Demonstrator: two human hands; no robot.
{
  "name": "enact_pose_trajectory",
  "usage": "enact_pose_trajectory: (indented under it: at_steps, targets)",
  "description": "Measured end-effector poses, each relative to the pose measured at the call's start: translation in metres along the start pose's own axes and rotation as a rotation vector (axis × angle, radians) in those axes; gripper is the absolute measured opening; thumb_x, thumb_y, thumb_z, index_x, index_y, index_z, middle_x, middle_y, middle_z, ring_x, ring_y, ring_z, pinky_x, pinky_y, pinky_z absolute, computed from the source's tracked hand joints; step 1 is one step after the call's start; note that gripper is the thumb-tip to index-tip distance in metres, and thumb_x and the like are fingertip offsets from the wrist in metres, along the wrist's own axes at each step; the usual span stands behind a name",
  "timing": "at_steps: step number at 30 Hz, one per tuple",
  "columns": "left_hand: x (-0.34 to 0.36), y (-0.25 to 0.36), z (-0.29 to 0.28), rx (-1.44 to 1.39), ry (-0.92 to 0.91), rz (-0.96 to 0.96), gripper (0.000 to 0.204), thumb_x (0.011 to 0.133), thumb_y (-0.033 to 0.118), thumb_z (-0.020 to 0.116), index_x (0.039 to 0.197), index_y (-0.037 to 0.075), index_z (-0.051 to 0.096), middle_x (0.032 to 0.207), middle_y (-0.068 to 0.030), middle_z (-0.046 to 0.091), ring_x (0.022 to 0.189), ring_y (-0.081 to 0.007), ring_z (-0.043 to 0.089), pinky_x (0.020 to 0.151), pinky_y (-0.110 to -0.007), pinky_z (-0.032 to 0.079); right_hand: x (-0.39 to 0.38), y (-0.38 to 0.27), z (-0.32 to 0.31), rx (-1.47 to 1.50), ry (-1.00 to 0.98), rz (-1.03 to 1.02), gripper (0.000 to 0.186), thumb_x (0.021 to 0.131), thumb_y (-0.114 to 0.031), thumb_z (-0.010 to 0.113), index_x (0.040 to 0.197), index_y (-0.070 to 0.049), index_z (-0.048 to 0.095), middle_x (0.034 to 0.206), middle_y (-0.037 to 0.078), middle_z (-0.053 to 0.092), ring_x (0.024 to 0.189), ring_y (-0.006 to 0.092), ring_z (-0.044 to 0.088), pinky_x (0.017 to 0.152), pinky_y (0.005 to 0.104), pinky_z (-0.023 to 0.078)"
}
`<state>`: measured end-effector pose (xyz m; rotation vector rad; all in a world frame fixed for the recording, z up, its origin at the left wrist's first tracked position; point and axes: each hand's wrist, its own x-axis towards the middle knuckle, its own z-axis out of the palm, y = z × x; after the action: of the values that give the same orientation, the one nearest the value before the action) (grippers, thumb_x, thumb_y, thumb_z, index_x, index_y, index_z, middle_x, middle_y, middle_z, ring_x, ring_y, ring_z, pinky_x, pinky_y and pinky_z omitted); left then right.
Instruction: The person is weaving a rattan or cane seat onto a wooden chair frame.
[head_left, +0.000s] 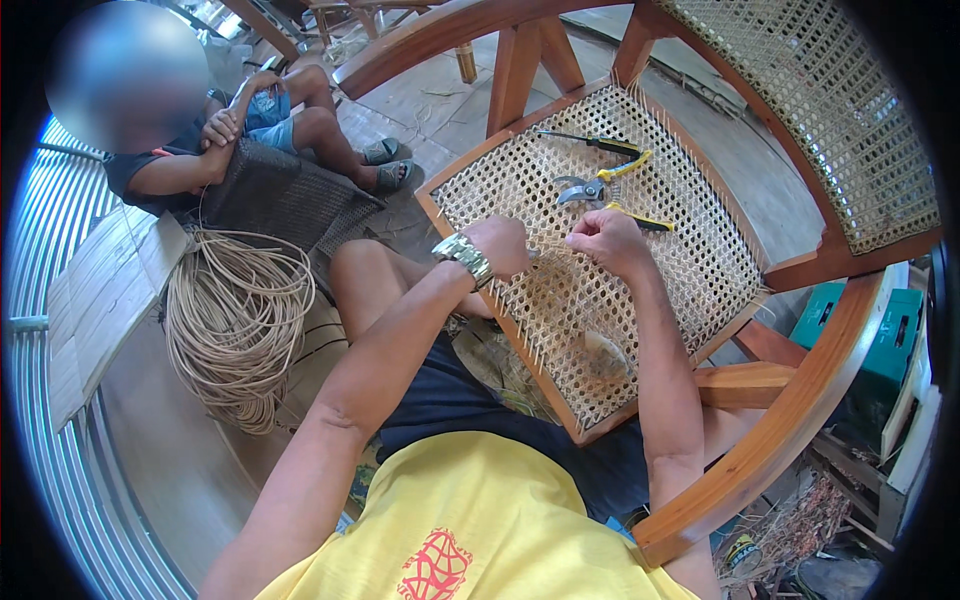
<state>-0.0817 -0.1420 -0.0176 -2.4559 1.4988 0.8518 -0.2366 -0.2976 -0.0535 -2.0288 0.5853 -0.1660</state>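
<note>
A wooden armchair with a woven cane seat (pixel 480 190) stands before me, loose strand ends sticking out along its frame. My left hand (pixel 497 247), a metal watch at its wrist, is closed over the seat's left part. Close by, my right hand (pixel 610 238) is closed in a pinch above the middle of the weave. Whatever the fingers of either hand hold is hidden or too thin to make out. Just beyond my right hand lie pruning shears (pixel 590 188) with yellow-and-black handles. Farther back on the weave rests a thin tool with a black handle (pixel 618 146).
The curved wooden armrest (pixel 800 420) rises at my right, and the cane backrest (pixel 830 110) stands far right. A big coil of cane (pixel 238 325) hangs at left. Behind it another person (pixel 175 170) sits with arms crossed. A green crate (pixel 880 340) stands at right.
</note>
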Motion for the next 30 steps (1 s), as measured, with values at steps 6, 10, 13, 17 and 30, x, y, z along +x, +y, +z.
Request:
enact_pose_trajectory:
  at_steps: [6, 10, 13, 17, 30]
  targets:
    - [-0.003, 0.02, 0.001, -0.02, 0.046, -0.018, 0.029, 0.088, 0.024, 0.062, 0.082, -0.001, 0.076, 0.079, -0.0228, 0.072, 0.079, -0.0353, 0.074, 0.071, -0.047, 0.058, -0.004, -0.02, 0.011, -0.252, 0.111, -0.044, 0.013, 0.078, -0.019, 0.069, 0.074, -0.006, 0.072, 0.075, 0.016, 0.071, 0.07, 0.032, 0.07, 0.068, 0.0404, 0.056]
    - [-0.015, 0.029, 0.035, -0.113, 0.314, -0.062, 0.025, 0.089, 0.022, 0.063, 0.09, -0.001, 0.071, 0.086, -0.0251, 0.072, 0.083, -0.0388, 0.072, 0.072, -0.049, 0.057, -0.003, -0.024, 0.017, -0.42, 0.165, -0.08, 0.013, 0.079, -0.017, 0.065, 0.075, -0.007, 0.071, 0.078, 0.018, 0.071, 0.075, 0.036, 0.07, 0.071, 0.0448, 0.056]
    - [-0.015, 0.023, 0.05, -0.186, 0.425, -0.101, 0.026, 0.093, 0.025, 0.059, 0.091, 0.0, 0.066, 0.086, -0.0246, 0.071, 0.083, -0.0391, 0.071, 0.073, -0.05, 0.056, 0.003, -0.017, 0.016, -0.412, 0.1, -0.122, 0.014, 0.08, -0.019, 0.065, 0.077, -0.007, 0.072, 0.077, 0.017, 0.07, 0.073, 0.0358, 0.069, 0.071, 0.0453, 0.056]
    - [-0.006, 0.0, 0.044, -0.334, 0.38, -0.054, 0.043, 0.1, 0.036, 0.051, 0.092, -0.002, 0.067, 0.079, -0.0212, 0.072, 0.074, -0.033, 0.072, 0.068, -0.046, 0.055, 0.012, -0.003, 0.012, -0.244, -0.023, -0.125, 0.015, 0.08, -0.017, 0.068, 0.075, -0.002, 0.07, 0.073, 0.014, 0.069, 0.067, 0.0314, 0.067, 0.066, 0.0405, 0.055]
    - [-0.008, -0.023, 0.018, -1.072, -0.095, -0.14, 0.088, 0.096, 0.078, 0.03, 0.088, 0.001, 0.072, 0.07, -0.0115, 0.072, 0.054, -0.0148, 0.063, 0.05, -0.03, 0.049, 0.0, -0.035, 0.037, -0.467, -0.003, 0.035, 0.015, 0.078, -0.023, 0.069, 0.085, -0.01, 0.072, 0.091, 0.015, 0.072, 0.09, 0.0325, 0.071, 0.08, 0.0464, 0.055]
